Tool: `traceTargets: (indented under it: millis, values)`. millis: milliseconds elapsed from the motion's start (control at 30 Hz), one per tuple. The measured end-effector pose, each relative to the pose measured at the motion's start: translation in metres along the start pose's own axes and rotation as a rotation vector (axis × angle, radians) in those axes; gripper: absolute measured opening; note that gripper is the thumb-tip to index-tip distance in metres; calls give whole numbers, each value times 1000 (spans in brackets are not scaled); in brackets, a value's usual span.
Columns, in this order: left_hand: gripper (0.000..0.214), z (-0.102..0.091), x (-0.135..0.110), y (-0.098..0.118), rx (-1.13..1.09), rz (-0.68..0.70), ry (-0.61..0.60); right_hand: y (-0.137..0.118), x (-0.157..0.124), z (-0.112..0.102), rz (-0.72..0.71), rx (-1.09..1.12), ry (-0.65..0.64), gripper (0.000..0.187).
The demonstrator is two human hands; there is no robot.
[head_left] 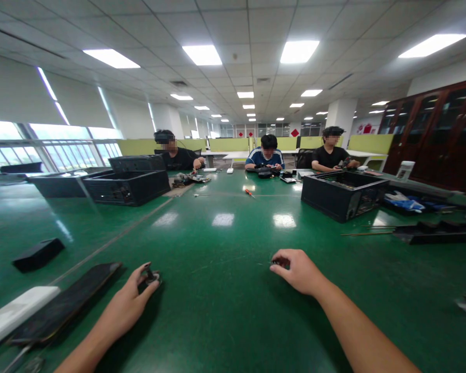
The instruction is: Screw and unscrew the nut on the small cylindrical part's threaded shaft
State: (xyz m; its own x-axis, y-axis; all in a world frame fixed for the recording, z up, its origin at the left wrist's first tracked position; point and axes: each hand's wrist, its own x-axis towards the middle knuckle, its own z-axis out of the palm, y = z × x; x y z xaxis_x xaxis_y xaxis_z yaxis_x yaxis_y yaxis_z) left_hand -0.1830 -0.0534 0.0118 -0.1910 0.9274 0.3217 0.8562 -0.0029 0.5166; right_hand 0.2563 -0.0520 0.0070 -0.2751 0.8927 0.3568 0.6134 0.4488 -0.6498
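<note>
Over the green table (217,290), my left hand (130,295) is closed around a small dark part (152,275) with a greyish round base. Its thumb and fingers grip the part from the side, and its exact kind does not show. To the right, my right hand (299,269) pinches a tiny dark piece with light specks (275,262) between thumb and fingertips. That piece is too small to name. The hands are well apart. Left of my left hand lies a flat black panel (70,298), with a white power strip (19,311) beside it.
An open black computer case (330,199) stands at right, another (128,186) at left. A black block (39,255) lies far left. An orange screwdriver (249,193) rests mid-table. Black trays (438,233) sit at right. Several people sit across the table, one in a blue shirt (252,157).
</note>
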Motion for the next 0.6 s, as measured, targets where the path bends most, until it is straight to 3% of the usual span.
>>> traceTargets:
  millis: [100,167,233,300,367,433,533,600]
  values:
    - [78,-10,-6,18,81,50,159,0,2,2,10,58,19,18]
    - [70,-15,-14,43,73,198,344,-4,2,4,36,201,-12,24]
    - [52,-12,-24,75,-23,384,378,-13,1,8,60,417,-96,33]
    - [42,1,-34,110,-165,563,203,-24,-2,13,71,617,-183,41]
    - [45,22,-45,144,-326,717,-37,-32,-5,18,74,743,-246,46]
    - [46,47,-55,175,-512,817,-180,-36,-7,22,41,799,-275,48]
    - [32,75,-66,205,-754,763,-185,-33,-8,26,27,847,-210,51]
    - [24,80,-68,213,-810,700,-155,-29,-8,26,38,882,-203,54]
